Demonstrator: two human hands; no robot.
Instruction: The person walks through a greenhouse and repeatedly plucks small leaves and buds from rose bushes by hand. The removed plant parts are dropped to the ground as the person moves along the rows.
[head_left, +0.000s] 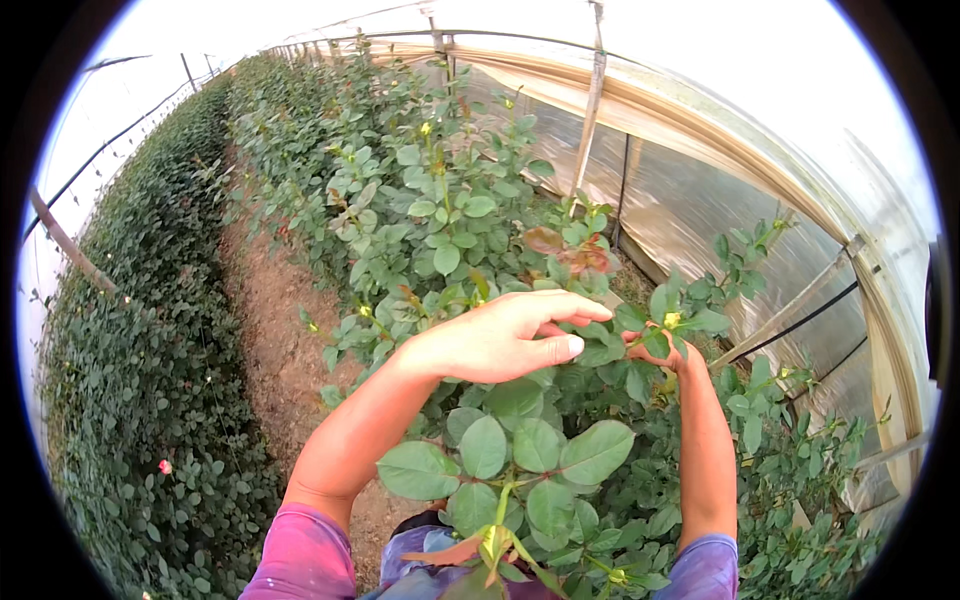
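My left hand (510, 334) reaches over the rose bushes from the left, its thumb apart from the fingers and nothing visible between them. Its fingertips are close to green rose leaves (600, 349). Farther right, my right hand (664, 354) is around a rose stem just below a small yellow-green bud (672, 320); leaves cover part of its fingers. Close to my chest stands another rose shoot with broad green leaves (536, 442) and a pale bud (491, 541) at its top.
A dirt path (285, 352) runs along the left of this rose row. Beyond it grows a dense hedge of roses (161, 360) with a pink bloom (165, 466). On the right are a plastic greenhouse wall (690, 195), a wooden post (590, 112) and a slanting pole (787, 315).
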